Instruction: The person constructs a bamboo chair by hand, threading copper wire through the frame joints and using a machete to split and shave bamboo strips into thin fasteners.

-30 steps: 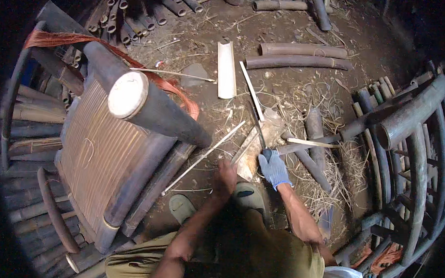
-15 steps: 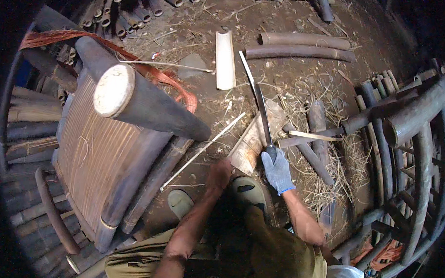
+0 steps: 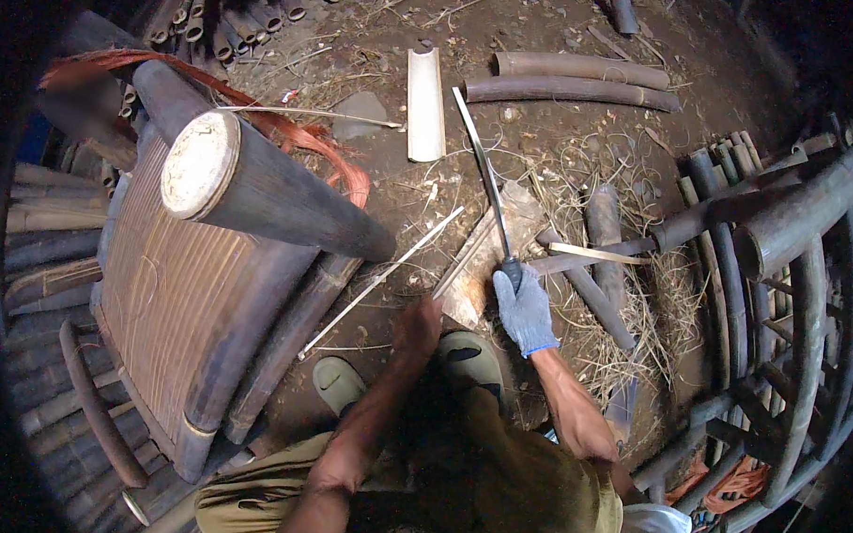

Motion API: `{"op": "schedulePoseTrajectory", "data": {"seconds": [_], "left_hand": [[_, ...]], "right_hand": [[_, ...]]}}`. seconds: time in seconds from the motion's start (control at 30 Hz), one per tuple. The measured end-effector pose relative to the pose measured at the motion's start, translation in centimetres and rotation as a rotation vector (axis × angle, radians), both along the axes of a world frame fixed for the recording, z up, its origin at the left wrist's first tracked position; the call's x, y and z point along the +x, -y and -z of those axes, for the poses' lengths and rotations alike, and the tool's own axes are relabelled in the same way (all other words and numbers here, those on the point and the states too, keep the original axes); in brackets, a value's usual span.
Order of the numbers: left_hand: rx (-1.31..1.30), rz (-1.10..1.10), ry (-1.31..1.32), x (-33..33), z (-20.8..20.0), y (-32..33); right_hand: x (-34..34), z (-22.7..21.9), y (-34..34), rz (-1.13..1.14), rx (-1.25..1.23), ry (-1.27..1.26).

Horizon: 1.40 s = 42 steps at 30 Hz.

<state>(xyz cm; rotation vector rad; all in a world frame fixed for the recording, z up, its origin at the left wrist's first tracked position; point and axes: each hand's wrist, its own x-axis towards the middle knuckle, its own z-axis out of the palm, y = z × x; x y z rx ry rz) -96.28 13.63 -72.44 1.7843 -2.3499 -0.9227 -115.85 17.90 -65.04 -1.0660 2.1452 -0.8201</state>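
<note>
My left hand point(image 3: 418, 325), bare, is closed on the near end of a thin bamboo strip point(image 3: 465, 256) that points away from me. The strip runs along the left edge of a pale, worn wooden block point(image 3: 520, 213) on the ground. In its grey knit glove, my right hand point(image 3: 526, 313) grips the dark handle of a long machete point(image 3: 493, 186). Its narrow blade passes over the block, with the tip pointing away from me. Left of the block lies a pale bamboo strip point(image 3: 382, 282). Beyond it rests a split bamboo half point(image 3: 426, 107), hollow side up.
A slatted bamboo bench point(image 3: 176, 295) stands at left, with a thick bamboo post point(image 3: 288, 196) beside it. Bamboo pieces point(image 3: 584, 70) lie ahead. Shavings point(image 3: 664, 322) cover the ground at right, before a bamboo frame point(image 3: 804, 345). Cut poles point(image 3: 210, 15) are stacked far left.
The bamboo strip in my left hand now shows more plainly beside the block. The machete and gloved hand have shifted slightly left and nearer. The whole view has moved a little.
</note>
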Motion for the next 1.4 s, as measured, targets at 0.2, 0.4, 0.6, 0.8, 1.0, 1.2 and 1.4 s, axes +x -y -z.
{"op": "schedulePoseTrajectory", "data": {"seconds": [0.2,0.4,0.6,0.8,1.0,1.2,1.4], "left_hand": [[-0.205,0.028,-0.030,0.8,2.0,-0.2],[-0.256,0.051,0.014,3.3,7.6,-2.2],[-0.078,0.328,-0.351,2.2,1.4,3.3],[-0.160,0.037,0.035,1.4,1.9,0.8],[-0.109,0.059,0.036,-0.8,1.9,1.7],[-0.057,0.282,-0.203,2.6,4.3,1.9],[0.036,0.044,-0.062,0.6,-1.1,1.0]], "right_hand": [[0.9,-5.3,0.6,0.197,-0.628,0.201],[-1.4,4.9,-1.1,-0.212,0.188,-0.016],[-1.8,5.4,-2.8,-0.089,0.216,-0.167],[-1.1,-2.2,0.2,-0.126,0.326,0.143],[-0.8,0.5,-2.4,-0.009,0.161,-0.003],[-1.0,4.7,-3.4,-0.074,0.187,0.005],[-0.9,3.1,-2.4,-0.062,-0.090,-0.056]]}}
